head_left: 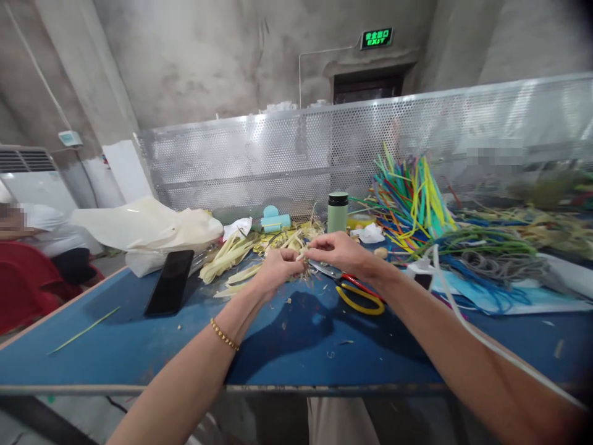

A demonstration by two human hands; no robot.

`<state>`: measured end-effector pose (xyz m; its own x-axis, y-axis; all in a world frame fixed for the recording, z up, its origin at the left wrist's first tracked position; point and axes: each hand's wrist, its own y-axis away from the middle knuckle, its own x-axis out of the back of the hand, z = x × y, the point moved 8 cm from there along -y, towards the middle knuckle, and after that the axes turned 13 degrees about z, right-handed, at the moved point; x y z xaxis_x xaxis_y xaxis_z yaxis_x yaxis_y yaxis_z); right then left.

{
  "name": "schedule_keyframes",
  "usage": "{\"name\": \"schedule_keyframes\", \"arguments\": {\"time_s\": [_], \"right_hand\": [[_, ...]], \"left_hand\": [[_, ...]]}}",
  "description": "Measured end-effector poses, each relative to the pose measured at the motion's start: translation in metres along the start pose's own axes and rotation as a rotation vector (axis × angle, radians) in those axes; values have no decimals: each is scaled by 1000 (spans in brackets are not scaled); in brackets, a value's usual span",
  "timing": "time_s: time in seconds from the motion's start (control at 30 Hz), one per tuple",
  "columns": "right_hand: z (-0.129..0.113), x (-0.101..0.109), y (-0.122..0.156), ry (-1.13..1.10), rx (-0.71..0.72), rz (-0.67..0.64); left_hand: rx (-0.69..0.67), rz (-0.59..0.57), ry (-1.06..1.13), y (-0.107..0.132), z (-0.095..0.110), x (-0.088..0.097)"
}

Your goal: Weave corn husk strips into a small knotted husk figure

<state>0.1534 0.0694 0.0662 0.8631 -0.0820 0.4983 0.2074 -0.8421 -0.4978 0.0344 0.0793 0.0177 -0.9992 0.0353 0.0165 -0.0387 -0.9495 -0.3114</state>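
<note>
Both my hands meet over the middle of the blue table (139,346). My left hand (277,270) is closed round a small bundle of pale yellow strips (303,262). My right hand (340,252) pinches the top of the same bundle with its fingers pressed together. A bead bracelet (225,335) circles my left wrist. Scissors with red and yellow handles (356,290) lie on the table just under my right hand. A loose pile of pale yellow strips (241,250) lies behind my hands.
A black phone (169,282) lies left of my hands, near a cream plastic bag (148,228). A green flask (338,212) stands behind. Coloured strips (412,198) and tangled cords (491,256) fill the right side. A perforated metal screen (278,161) backs the table. A person sits at far left (41,238).
</note>
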Motion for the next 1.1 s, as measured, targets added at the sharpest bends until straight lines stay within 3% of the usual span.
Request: {"name": "schedule_keyframes", "arguments": {"time_s": [0.2, 0.3, 0.5, 0.7, 0.83, 1.0, 1.1], "right_hand": [[11, 2, 9, -165, -65, 230], [9, 0, 11, -202, -71, 277], [14, -6, 6, -198, -71, 133], [29, -7, 5, -231, -183, 141], [26, -20, 7, -197, -150, 78], [27, -19, 8, -291, -161, 133], [27, -16, 8, -307, -145, 160]], "left_hand": [[1, 27, 80, 5, 4, -5], [-23, 63, 70, 6, 7, -4], [40, 38, 99, -1, -2, -1], [91, 127, 211, -14, -18, 13], [105, 152, 231, -15, -19, 16], [110, 59, 277, -12, -11, 12], [90, 60, 255, -13, -7, 15]]}}
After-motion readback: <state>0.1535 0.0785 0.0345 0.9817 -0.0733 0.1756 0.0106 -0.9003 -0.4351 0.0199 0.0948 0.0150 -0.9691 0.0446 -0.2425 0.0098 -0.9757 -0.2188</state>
